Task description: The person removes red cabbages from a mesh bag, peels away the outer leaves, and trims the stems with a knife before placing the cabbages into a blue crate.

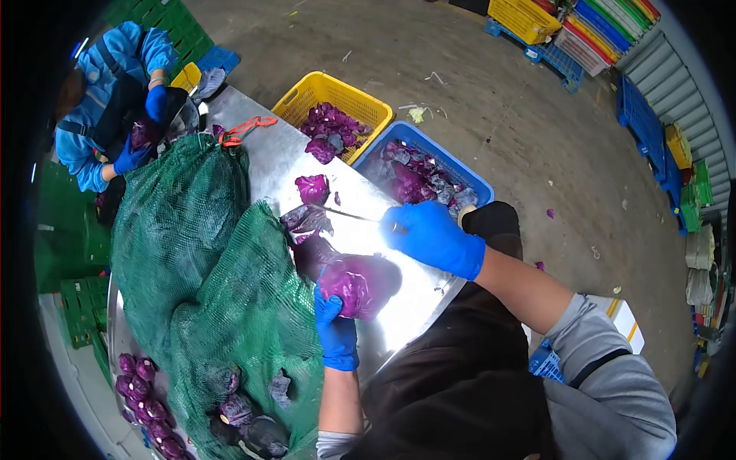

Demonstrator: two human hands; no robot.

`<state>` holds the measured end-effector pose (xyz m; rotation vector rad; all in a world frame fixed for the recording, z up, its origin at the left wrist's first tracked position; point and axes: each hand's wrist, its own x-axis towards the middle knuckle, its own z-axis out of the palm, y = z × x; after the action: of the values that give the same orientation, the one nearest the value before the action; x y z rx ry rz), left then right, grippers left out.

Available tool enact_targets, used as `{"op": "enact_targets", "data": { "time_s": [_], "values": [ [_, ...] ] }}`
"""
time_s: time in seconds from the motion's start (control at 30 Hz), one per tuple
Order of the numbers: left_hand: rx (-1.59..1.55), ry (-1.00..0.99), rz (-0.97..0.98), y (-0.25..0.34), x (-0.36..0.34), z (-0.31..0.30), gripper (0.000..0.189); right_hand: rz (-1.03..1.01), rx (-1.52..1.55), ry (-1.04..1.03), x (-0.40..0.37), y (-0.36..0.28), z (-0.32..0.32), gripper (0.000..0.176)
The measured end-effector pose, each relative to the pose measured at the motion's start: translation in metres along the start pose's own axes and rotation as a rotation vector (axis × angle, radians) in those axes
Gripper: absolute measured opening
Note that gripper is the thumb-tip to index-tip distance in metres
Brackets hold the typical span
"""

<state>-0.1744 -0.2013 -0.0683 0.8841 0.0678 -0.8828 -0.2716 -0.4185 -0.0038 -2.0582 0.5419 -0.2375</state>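
Note:
My left hand (337, 337), in a blue glove, is wrapped round the side of a shiny red cabbage (354, 285) above the steel table (268, 165). In my blue-gloved right hand (435, 239) is a knife (349, 215), its thin blade pointing left, apart from the cabbage. Loose purple leaves (313, 189) lie on the table beyond the blade, with a darker leaf piece (307, 220) nearer. Left of my hands, green mesh sacks (184, 222) spread over the table; several dark outer-leaved cabbages (238, 410) show at the near sack.
A yellow crate (376, 113) and a blue crate (481, 185) of purple leaves stand against the table's far edge. Peeled cabbages (142, 387) are piled at the lower left. Across the table a co-worker in a blue jacket (103, 96) handles another cabbage (142, 133).

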Motion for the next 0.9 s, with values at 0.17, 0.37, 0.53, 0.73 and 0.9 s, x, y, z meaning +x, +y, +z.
{"op": "enact_targets", "data": {
  "time_s": [0.17,0.37,0.53,0.73,0.9],
  "values": [
    [0.147,-0.124,0.044,0.004,0.005,0.001,0.070,-0.040,-0.072,-0.160,-0.016,-0.003,0.023,0.055],
    [0.251,-0.127,-0.011,0.003,-0.003,-0.004,0.071,-0.074,0.057,-0.260,-0.022,0.006,0.026,0.037],
    [0.115,-0.131,-0.046,0.001,-0.006,-0.009,0.069,-0.095,0.030,-0.029,-0.022,0.021,0.033,0.026],
    [-0.102,-0.244,-0.098,-0.005,-0.003,-0.041,0.062,-0.072,0.196,0.100,-0.006,0.034,0.004,0.023],
    [-0.416,-0.038,-0.070,0.003,0.005,-0.036,0.054,0.186,-0.167,0.091,0.001,0.015,-0.043,0.039]
  ]
}}
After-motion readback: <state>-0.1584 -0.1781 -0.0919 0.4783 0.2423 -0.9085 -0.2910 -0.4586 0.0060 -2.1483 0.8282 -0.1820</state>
